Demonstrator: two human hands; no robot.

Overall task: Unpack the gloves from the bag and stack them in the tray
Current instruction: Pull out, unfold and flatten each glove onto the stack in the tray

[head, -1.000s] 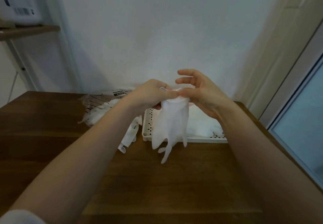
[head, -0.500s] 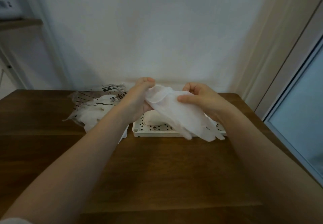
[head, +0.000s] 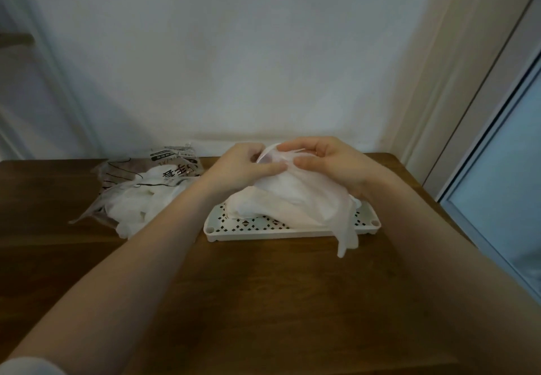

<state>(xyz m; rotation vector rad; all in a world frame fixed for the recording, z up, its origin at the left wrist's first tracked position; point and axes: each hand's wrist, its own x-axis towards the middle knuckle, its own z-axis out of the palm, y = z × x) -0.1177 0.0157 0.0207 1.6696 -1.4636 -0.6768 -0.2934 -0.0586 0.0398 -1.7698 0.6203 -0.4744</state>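
**A:** Quick rundown, left to right. The bag point(head: 149, 175) lies on the wooden surface point(head: 263, 286) on the left, mouth toward the tray, with a heap of loose gloves point(head: 140, 210) spilling out of it. Then the left hand point(head: 243, 166) pinches the cuff of one glove point(head: 295, 199), thumb on top, and the right hand point(head: 336, 163) pinches the same cuff from the other side. That glove drapes over the tray point(head: 292, 234), on top of the white pile point(head: 243, 210) already in there.

**B:** Looks like the fingers hang off the front right rim though?

**A:** Yeah, they droop past the edge and down toward the surface. If I were doing this step, I'd keep both pinches on the cuff, pull it gently taut so the glove flattens, then shift it back and left so the fingers land inside the rim.

**B:** And lower it flat rather than dropping it?

**A:** Probably. Thin stuff like that likely bunches or clings, so letting go one side at a time seems safer. Otherwise the stack goes lopsided fast.
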